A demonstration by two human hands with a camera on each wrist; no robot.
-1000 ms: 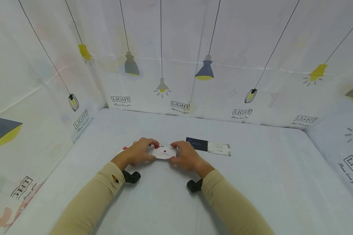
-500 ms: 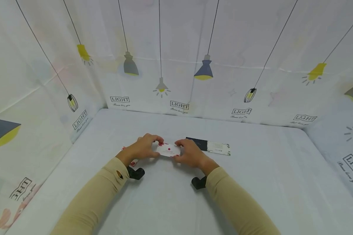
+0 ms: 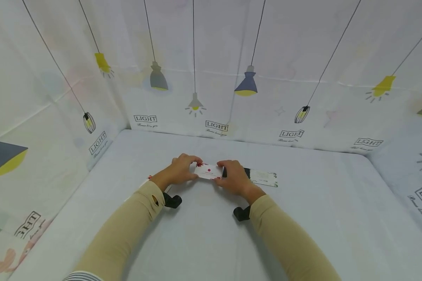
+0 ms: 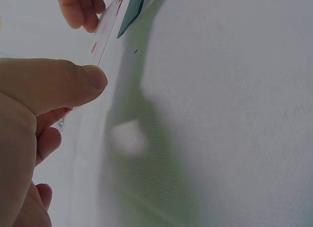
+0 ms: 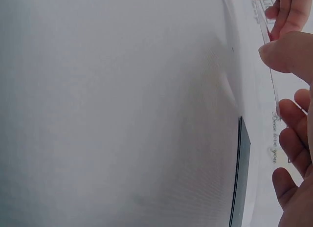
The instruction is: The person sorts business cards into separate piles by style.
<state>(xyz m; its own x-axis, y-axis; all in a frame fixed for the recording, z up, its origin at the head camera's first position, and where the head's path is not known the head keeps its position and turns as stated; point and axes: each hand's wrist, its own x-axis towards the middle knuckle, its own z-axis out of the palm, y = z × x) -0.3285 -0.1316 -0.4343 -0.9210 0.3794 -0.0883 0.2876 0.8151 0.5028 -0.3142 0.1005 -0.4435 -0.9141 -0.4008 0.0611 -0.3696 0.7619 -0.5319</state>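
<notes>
My two hands hold a white card (image 3: 209, 171) with a red dot and red floral corners, seen from above in the head view. My left hand (image 3: 179, 171) pinches its left end between thumb and fingers. At the right end, my right hand (image 3: 235, 178) pinches it the same way. Both wrist views show the card almost edge-on, raised off the white cloth, beside the left thumb (image 4: 88, 82) and the right thumb (image 5: 279, 53). A dark card (image 3: 247, 171) lies on the cloth, partly hidden behind my right hand; its edge (image 5: 240, 173) shows in the right wrist view.
Touching the dark card's right side lies a white card with green leaf corners (image 3: 263, 178). Another card with red flowers (image 3: 149, 177) lies mostly hidden beneath my left wrist. A cloth wall (image 3: 216, 105) printed with lamps rises behind the table (image 3: 323, 203).
Both hands have carried the white card to the right and farther from me, towards the dark card. My right hand now covers more of the dark card.
</notes>
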